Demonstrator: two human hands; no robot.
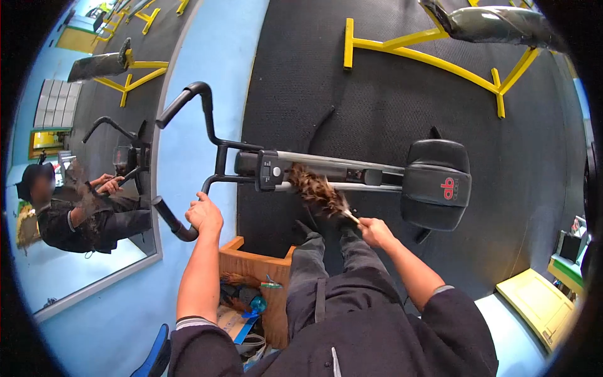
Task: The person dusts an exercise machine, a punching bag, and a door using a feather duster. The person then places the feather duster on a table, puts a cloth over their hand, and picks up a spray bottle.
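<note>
An ab exercise machine [352, 168] with a padded black seat [434, 185] lies across the middle of the view, and its curved black handlebars [210, 125] reach toward the wall on the left. My left hand [204, 215] is wrapped round the lower handlebar. In my right hand [375, 232] is the pale handle of a brown feather duster [316, 188]. The feathers rest against the machine's rail, close beside the small display console [271, 171].
Below the handlebars stands a wooden box [276, 270] with mixed items inside. A wall mirror [94, 188] is at left. Yellow-framed gym equipment [427, 60] stands on the black mat floor [301, 75] beyond. A yellow cabinet panel [537, 308] is at lower right.
</note>
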